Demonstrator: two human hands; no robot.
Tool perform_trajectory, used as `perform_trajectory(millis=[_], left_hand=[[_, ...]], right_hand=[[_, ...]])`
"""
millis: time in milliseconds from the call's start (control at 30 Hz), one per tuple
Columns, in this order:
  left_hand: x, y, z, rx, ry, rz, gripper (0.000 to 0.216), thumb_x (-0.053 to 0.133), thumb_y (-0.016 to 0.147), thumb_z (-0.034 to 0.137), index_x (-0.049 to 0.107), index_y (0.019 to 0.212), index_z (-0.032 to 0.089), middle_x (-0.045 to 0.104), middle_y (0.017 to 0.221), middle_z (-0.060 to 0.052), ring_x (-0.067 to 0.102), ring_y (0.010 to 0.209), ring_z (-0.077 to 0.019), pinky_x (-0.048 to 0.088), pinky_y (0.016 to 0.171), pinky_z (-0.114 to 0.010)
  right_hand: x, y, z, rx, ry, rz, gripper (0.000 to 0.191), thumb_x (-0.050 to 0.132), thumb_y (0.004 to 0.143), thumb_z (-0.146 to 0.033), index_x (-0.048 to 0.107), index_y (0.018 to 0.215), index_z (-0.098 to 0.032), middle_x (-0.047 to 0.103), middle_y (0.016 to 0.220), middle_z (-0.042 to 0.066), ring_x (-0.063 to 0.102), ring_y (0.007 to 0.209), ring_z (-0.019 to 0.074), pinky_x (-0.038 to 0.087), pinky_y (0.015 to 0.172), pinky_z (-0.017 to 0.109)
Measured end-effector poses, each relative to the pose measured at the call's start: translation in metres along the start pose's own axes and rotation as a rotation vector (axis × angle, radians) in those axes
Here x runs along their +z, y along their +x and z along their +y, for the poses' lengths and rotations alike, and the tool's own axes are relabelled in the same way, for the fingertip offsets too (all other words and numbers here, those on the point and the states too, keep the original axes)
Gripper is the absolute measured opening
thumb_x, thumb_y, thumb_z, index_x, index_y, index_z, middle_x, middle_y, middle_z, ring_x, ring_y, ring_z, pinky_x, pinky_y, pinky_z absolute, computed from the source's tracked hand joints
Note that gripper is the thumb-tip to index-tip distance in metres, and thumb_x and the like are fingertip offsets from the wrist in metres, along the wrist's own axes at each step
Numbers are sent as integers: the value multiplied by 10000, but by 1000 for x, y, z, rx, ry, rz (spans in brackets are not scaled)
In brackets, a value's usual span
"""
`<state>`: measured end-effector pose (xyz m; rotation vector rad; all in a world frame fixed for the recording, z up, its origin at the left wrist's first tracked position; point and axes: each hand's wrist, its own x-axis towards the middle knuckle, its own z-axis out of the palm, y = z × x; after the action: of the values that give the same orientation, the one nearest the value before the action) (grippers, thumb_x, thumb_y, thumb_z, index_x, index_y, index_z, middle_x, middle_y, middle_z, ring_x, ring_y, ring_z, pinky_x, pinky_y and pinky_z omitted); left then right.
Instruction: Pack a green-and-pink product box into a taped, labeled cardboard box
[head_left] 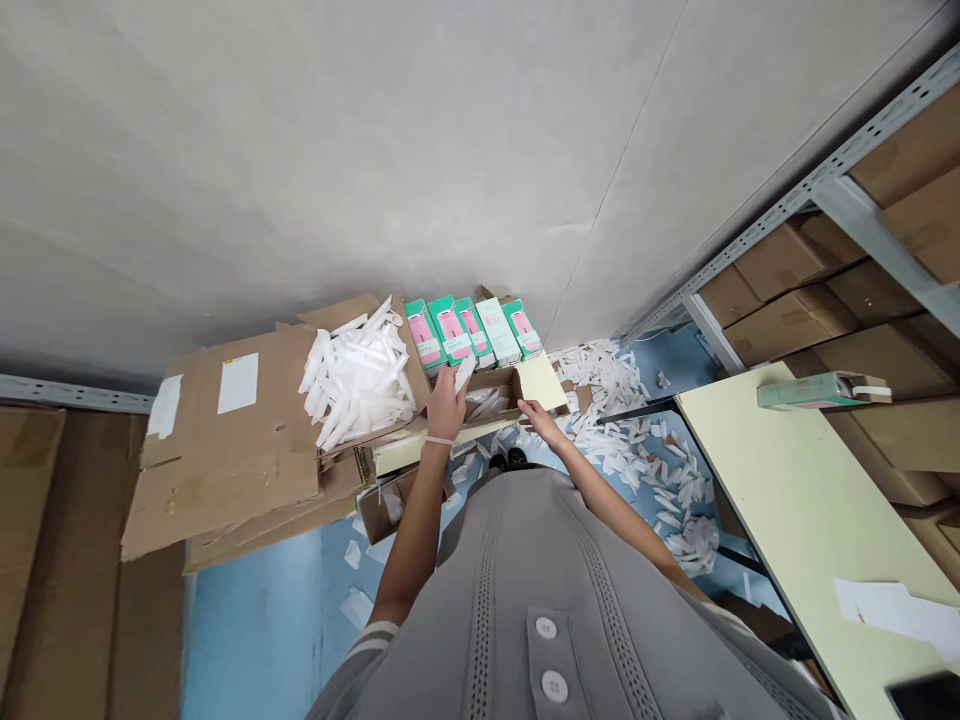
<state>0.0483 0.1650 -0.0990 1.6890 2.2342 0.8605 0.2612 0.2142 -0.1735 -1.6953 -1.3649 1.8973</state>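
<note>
Looking down past a grey top [517, 580] with round white buttons [550, 657], black shoes [507, 459] show just beyond its edge. The left hand [447, 407], a pale band [439, 440] at its wrist, is closed around a slim white plastic piece [466, 373], holding it over a small open brown cardboard box [487, 400]. That box has loose white pieces inside and a pale yellow card flap [541, 382] at its far right corner. The right hand [540, 422] is apart from the left, its fingers spread and resting on the box's near rim, not clamped on anything visible.

To the left, a wide brown cardboard tray [352, 375] is heaped with white plastic pieces, and flattened brown cardboard sheets [225, 445] lie against it. Just beyond the small box stands a row of upright green-and-pink retail boxes [469, 332]. White plastic scraps [622, 385] litter the blue floor [255, 630] to the right. Farther right, a pale yellow surface [810, 500] carries a green box [817, 392] lying on its side. Grey metal shelving [795, 225] holds brown cartons [787, 325] beyond it, and a plain grey-white wall [300, 150] fills the top.
</note>
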Motion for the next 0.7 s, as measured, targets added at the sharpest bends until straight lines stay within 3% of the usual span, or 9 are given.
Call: perform_trajectory(millis=[100,233,300,467,700], left_hand=[[3,-3,0,29,37,-107,250,351,988,279,522,1149,194,603,1100,-108,595,1057,-221,470,857,-302],[14,-9,-4,-13,194,-391,307,436,961,284,533,1233,180,602,1182,-139,575,1130,-253,462,905,-344],[18,-11,-5,-39,220,-441,382,473,949,299,501,1304,162,575,1255,-163,561,1175,-267,467,912,-358],[10,-8,-3,-25,83,-280,366,418,972,283,489,1322,202,561,1270,-126,580,1158,-235,472,911,-317],[-22,-2,21,-4,-96,51,299,359,998,352,509,1207,201,576,1144,-115,577,1099,-232,470,913,-339]], right_hand=[[0,0,0,-1,2,3,484,490,894,-545,538,1233,-203,588,1279,97,646,983,203,491,827,300],[1,1,-1,10,12,8,508,495,880,-574,541,1228,-206,584,1286,98,641,990,204,489,817,296],[1,1,-1,11,14,10,517,500,869,-586,547,1220,-209,587,1280,98,640,988,205,487,814,295],[2,1,-2,23,15,9,503,497,874,-562,539,1224,-204,577,1289,107,644,969,208,487,828,316],[0,0,-3,16,10,0,498,477,882,-573,536,1213,-206,568,1297,103,643,979,211,487,842,324]])
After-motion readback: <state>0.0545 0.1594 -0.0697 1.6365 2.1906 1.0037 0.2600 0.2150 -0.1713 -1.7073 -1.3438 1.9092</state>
